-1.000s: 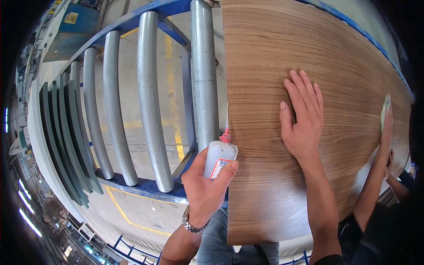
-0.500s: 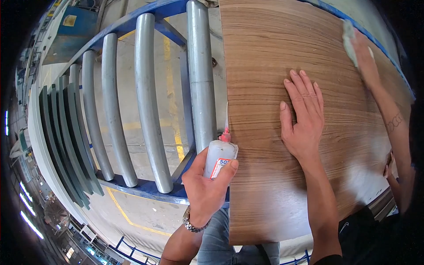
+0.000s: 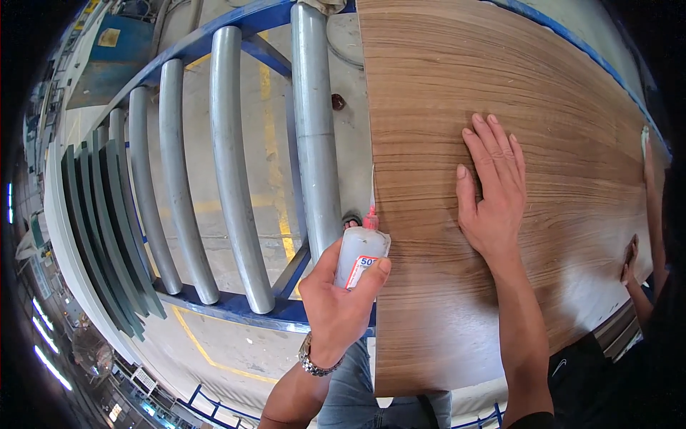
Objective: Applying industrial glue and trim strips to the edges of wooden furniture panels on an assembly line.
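Observation:
A white plastic glue bottle (image 3: 355, 250) with a red cap and a thin clear nozzle is gripped in my left hand (image 3: 336, 297), thumb across its front. The nozzle points away from me, along the left edge of a brown wood-grain board (image 3: 436, 322); whether its tip touches the edge I cannot tell. My right hand (image 3: 496, 189) lies palm down on the board, thumb and fingers stretched out, holding nothing.
Left of the board runs a blue-framed roller conveyor (image 3: 239, 171) with grey metal rollers. Dark green strips (image 3: 107, 236) stand beyond it. At the right, a co-worker's hand (image 3: 630, 261) rests on the board and another arm (image 3: 654, 207) reaches along its far right edge.
The co-worker's arm with a pale cloth has swept from the board's upper right to its right rim. My left hand and bottle have shifted slightly in view; my right hand stays on the board.

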`<move>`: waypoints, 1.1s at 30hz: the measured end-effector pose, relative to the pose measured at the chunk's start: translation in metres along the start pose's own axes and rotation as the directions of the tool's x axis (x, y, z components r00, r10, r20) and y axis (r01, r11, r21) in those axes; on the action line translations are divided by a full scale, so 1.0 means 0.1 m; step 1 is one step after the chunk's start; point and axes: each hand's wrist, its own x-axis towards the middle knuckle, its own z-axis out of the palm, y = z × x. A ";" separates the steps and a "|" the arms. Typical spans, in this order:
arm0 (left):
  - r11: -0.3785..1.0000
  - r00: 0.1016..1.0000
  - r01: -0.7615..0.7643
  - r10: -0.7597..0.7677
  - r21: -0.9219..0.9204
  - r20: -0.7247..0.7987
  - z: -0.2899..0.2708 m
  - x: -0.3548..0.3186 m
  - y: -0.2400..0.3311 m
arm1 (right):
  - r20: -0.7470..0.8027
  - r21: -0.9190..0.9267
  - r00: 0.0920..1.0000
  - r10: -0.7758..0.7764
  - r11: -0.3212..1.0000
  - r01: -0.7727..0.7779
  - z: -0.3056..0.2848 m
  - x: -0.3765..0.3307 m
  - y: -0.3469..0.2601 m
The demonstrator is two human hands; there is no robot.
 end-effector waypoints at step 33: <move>0.995 0.999 0.053 -0.053 -0.083 0.010 -0.11 -0.25 -0.13 | -0.002 -0.001 1.000 0.001 1.000 -0.001 0.02 0.01 -0.04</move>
